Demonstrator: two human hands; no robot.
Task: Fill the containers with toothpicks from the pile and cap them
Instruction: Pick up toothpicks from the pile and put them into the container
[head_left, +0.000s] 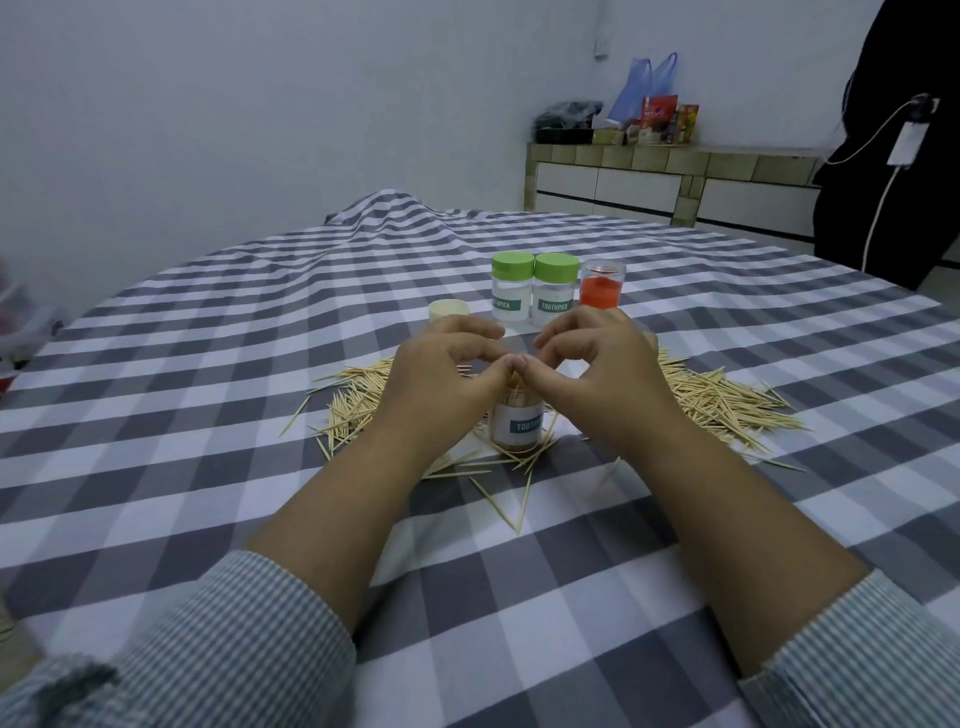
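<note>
Pinching together over the open container (517, 423), my left hand (441, 382) and right hand (602, 374) meet thumb to thumb at its mouth, fingers curled round a small bunch of toothpicks standing in it. The container sits upright, labelled, in the middle of the toothpick pile (717, 400), which spreads left and right on the checked cloth (208, 364). Farther off stand two green-capped containers (535, 291), an orange-filled jar (601, 286) just right of them, and a loose cream cap (448, 310) to their left.

Checked tablecloth (218, 332), tiled counter (675, 171) with bags (644, 83), dark-clothed person (893, 156) beside.
</note>
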